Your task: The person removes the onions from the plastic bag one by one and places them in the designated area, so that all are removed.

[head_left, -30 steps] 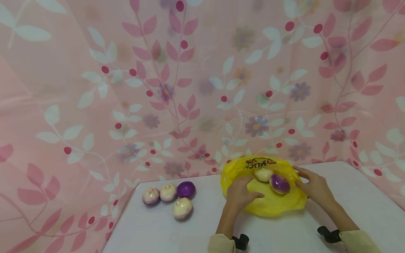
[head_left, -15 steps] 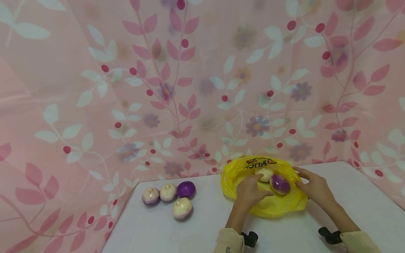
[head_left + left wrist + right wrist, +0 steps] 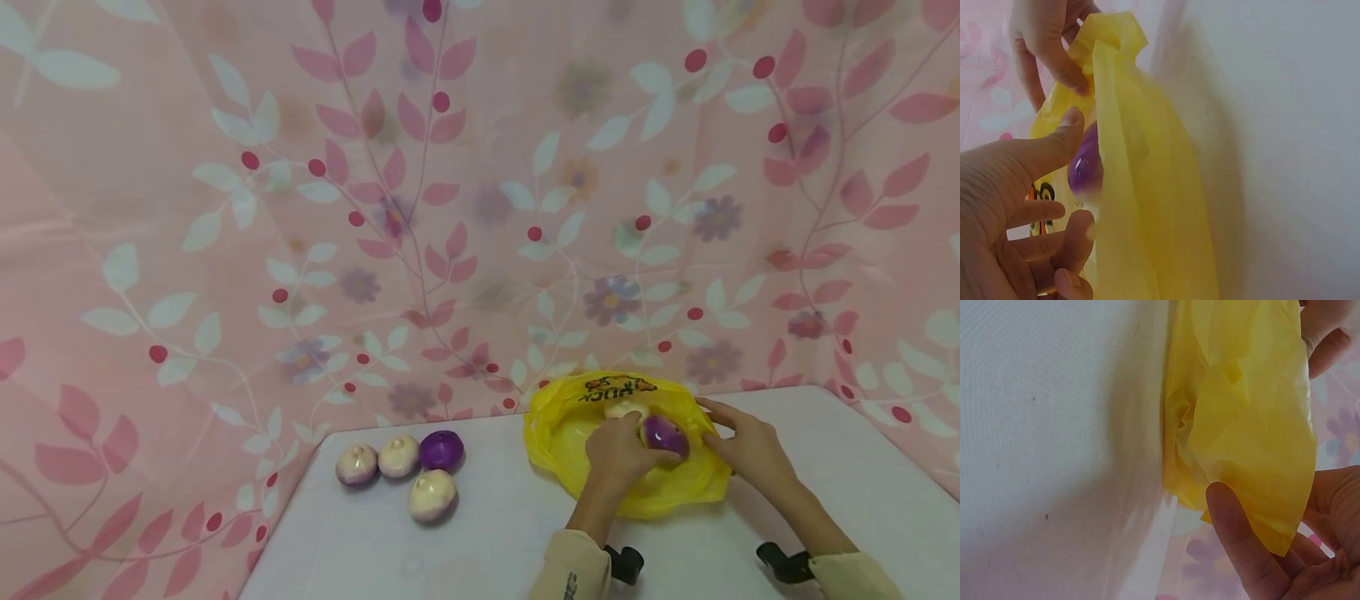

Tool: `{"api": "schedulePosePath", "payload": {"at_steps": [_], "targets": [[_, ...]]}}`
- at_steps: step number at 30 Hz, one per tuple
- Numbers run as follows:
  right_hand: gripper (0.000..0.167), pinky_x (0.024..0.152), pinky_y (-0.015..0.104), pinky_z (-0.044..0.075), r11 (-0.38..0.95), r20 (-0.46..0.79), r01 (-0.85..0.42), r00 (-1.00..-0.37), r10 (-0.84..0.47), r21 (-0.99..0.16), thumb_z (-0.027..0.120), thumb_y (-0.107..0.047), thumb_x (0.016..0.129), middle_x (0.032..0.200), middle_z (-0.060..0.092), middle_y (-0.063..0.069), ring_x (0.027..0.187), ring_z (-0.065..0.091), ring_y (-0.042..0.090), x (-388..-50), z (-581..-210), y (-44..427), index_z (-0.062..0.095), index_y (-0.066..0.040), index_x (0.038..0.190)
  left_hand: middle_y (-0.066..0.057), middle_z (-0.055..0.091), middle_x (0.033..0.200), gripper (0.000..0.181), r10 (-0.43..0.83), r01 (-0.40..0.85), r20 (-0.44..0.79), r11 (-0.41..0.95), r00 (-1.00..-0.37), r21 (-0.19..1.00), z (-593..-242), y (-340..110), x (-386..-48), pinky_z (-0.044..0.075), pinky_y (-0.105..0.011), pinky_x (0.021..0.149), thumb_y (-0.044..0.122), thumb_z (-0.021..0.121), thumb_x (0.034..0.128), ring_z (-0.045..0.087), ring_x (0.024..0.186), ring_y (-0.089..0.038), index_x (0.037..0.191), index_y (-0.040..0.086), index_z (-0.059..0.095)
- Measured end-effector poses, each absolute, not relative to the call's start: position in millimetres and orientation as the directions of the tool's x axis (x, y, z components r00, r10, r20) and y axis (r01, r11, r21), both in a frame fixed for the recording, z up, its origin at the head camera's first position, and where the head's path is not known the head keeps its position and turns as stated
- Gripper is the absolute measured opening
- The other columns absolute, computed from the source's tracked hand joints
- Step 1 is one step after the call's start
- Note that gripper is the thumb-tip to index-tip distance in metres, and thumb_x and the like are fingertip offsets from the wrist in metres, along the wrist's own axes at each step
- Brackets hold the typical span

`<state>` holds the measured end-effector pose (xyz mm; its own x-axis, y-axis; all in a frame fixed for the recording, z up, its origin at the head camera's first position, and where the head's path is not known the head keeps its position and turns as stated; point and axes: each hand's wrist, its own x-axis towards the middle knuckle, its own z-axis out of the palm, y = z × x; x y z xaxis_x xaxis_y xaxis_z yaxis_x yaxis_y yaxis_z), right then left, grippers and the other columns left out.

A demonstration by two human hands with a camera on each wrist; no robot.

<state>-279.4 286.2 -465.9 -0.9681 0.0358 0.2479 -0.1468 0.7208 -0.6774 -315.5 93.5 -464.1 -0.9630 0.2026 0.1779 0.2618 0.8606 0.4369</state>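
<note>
A yellow plastic bag [image 3: 558, 450] with dark lettering lies on the table, its mouth open. Inside sit a purple-and-white turnip [image 3: 663, 437] and a cream turnip [image 3: 624, 408], the latter partly hidden by my left hand [image 3: 619, 454]. That hand is inside the bag's mouth, its thumb and bent fingers spread around the purple-and-white turnip; in the left wrist view a gap still shows between fingers and turnip [image 3: 1087, 165]. At the bag's right side, my right hand [image 3: 750, 442] pinches the rim, thumb outside, as the right wrist view shows with the bag [image 3: 1254, 437].
On the white table [image 3: 480, 533], left of the bag, several turnips are grouped: two pale ones [image 3: 357, 465] side by side, a deep purple one [image 3: 442, 451] and a cream one [image 3: 432, 496] in front. A flowered pink cloth [image 3: 480, 250] hangs behind.
My left hand has moved right from the bag's left side, across its mouth, to the purple-and-white turnip, covering part of the cream one. The right hand stays at the rim.
</note>
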Motion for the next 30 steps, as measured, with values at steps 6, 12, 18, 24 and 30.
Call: {"api": "schedulePosePath", "payload": {"at_steps": [6, 12, 18, 24, 30], "targets": [[0.056, 0.048, 0.029, 0.052, 0.722, 0.239, -0.133, -0.97, 0.047, -0.679, 0.065, -0.01, 0.093, 0.127, 0.051, 0.039, 0.054, 0.054, 0.018, -278, -467, 286, 0.044, -0.001, 0.144, 0.009, 0.067, 0.102, 0.067, 0.167, 0.222, 0.166, 0.888, -0.972, 0.403, -465, 107, -314, 0.05, -0.034, 0.083, 0.065, 0.081, 0.0661, 0.061, 0.091, -0.012, 0.12, 0.029, 0.063], [0.056, 0.047, 0.029, 0.052, 0.723, 0.258, -0.145, -0.965, 0.047, -0.676, 0.065, -0.008, 0.092, 0.126, 0.053, 0.039, 0.053, 0.054, 0.018, -279, -468, 284, 0.046, -0.001, 0.143, 0.007, 0.066, 0.103, 0.066, 0.157, 0.204, 0.152, 0.905, -0.976, 0.373, -469, 111, -315, 0.05, -0.034, 0.084, 0.064, 0.081, 0.0667, 0.061, 0.09, -0.014, 0.119, 0.03, 0.062], [0.057, 0.049, 0.029, 0.052, 0.724, 0.238, -0.126, -0.97, 0.054, -0.678, 0.066, -0.01, 0.092, 0.126, 0.052, 0.038, 0.055, 0.055, 0.017, -280, -469, 283, 0.045, -0.002, 0.144, 0.007, 0.065, 0.096, 0.061, 0.171, 0.22, 0.164, 0.908, -0.971, 0.358, -475, 115, -316, 0.05, -0.031, 0.08, 0.063, 0.081, 0.0678, 0.059, 0.086, -0.011, 0.114, 0.028, 0.063], [0.057, 0.048, 0.029, 0.052, 0.722, 0.241, -0.126, -0.969, 0.059, -0.681, 0.066, -0.009, 0.092, 0.126, 0.052, 0.038, 0.052, 0.054, 0.018, -280, -468, 282, 0.045, -0.002, 0.144, 0.009, 0.067, 0.099, 0.062, 0.178, 0.223, 0.158, 0.914, -0.971, 0.339, -479, 118, -316, 0.051, -0.03, 0.078, 0.062, 0.082, 0.0678, 0.061, 0.084, -0.011, 0.116, 0.028, 0.062], [0.057, 0.048, 0.029, 0.052, 0.716, 0.241, -0.129, -0.969, 0.057, -0.686, 0.066, -0.008, 0.091, 0.126, 0.052, 0.039, 0.053, 0.055, 0.018, -279, -466, 282, 0.045, -0.001, 0.144, 0.01, 0.067, 0.107, 0.062, 0.19, 0.24, 0.159, 0.877, -0.969, 0.416, -481, 117, -315, 0.051, -0.031, 0.087, 0.055, 0.083, 0.0707, 0.062, 0.094, -0.01, 0.121, 0.028, 0.059]]}}
